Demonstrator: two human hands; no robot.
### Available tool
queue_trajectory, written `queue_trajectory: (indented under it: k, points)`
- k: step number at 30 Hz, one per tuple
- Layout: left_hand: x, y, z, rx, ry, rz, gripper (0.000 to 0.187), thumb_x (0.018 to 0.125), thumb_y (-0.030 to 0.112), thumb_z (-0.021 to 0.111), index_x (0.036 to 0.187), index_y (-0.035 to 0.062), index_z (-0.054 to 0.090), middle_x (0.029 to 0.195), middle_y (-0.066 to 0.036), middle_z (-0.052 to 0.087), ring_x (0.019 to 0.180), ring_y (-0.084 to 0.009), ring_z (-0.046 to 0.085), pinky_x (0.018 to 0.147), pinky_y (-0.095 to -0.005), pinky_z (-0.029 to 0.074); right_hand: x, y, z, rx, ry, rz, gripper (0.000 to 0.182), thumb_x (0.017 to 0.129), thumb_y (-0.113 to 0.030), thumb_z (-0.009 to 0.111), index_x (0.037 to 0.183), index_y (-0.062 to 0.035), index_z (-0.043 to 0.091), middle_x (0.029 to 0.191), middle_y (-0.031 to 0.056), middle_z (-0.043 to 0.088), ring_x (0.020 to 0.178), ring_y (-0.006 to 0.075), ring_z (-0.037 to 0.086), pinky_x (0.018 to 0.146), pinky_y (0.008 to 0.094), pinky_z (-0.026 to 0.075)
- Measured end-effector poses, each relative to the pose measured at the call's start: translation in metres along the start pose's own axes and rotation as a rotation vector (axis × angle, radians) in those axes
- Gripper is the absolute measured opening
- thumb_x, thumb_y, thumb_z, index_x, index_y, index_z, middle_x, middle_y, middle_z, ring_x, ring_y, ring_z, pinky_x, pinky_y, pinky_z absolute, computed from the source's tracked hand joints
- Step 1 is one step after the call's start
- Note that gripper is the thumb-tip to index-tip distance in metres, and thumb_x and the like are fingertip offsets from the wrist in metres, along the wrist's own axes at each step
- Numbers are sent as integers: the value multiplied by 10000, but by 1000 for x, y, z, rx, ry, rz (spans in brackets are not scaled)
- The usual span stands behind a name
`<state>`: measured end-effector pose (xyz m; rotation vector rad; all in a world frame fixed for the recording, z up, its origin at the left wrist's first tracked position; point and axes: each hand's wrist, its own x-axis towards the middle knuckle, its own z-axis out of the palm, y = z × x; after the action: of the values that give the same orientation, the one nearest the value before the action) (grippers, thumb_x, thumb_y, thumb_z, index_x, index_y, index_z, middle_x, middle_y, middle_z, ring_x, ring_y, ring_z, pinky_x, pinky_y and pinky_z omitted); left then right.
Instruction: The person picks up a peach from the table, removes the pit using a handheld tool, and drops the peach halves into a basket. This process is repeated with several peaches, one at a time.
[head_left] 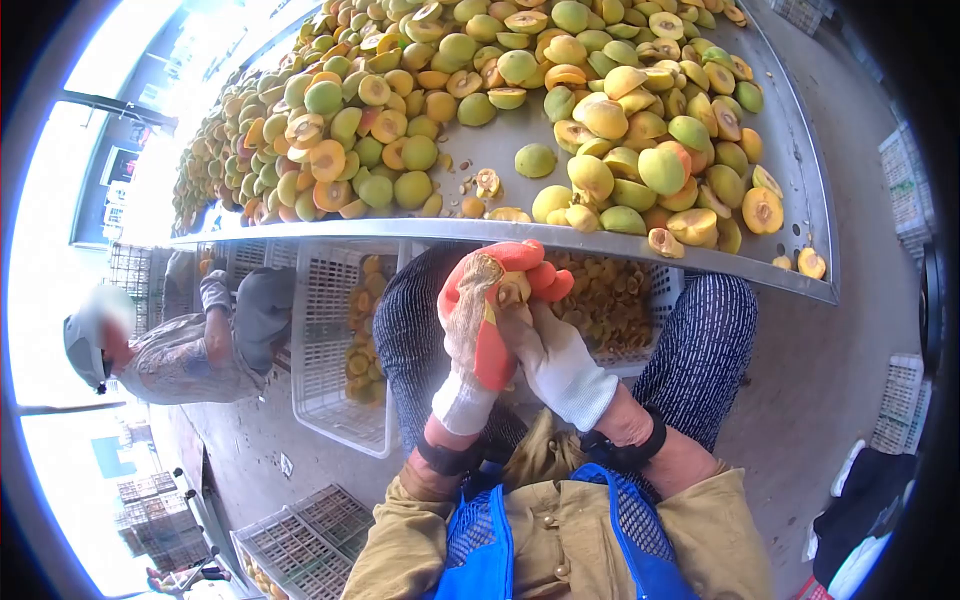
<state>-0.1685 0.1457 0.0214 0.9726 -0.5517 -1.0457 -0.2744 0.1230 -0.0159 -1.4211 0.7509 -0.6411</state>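
Observation:
My left hand (480,310), in a white glove with an orange coating, is closed just off the table's front edge. Against its palm presses my right hand (555,355), also gloved, with its fingers closed. Between them shows a small brownish-yellow patch, mostly hidden, and I cannot make out what they hold. Ahead, whole and halved yellow-green peaches (663,170) are heaped on the metal table (480,140). Below my hands, between my knees, stands a crate of cut peach pieces (610,300).
A white plastic crate (345,420) with peach pieces stands left of my legs. Another person (200,340) works farther left. Slatted crates (305,535) lie at lower left, and more crates (900,400) stand along the right. The table's metal rim (400,228) runs before me.

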Motion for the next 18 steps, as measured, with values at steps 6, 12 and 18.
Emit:
queue_trajectory:
  k: [6,12,18]
  points:
    - [2,7,6,70,40,-66,466,1026,440,594,1094,-17,654,1005,-162,700,798,-279,731,727,-439,648,-3,-15,-14,503,-264,284,484,1066,-504,494,1159,-36,579,838,2,607,638,106,567,575,257,465]
    - [10,12,-5,269,-186,73,443,970,398,680,1072,-32,713,988,-138,716,751,-242,722,689,-348,610,-3,-42,-49,864,-637,704,537,997,-660,512,929,-127,518,587,-72,395,379,34,323,337,212,240]
    - [1,38,18,-31,3,-106,357,993,380,631,1000,24,624,1028,-127,684,779,-252,701,657,-355,572,1,-15,-48,1392,-1007,752,552,982,-655,533,913,-108,511,586,-64,421,390,27,351,340,200,265]
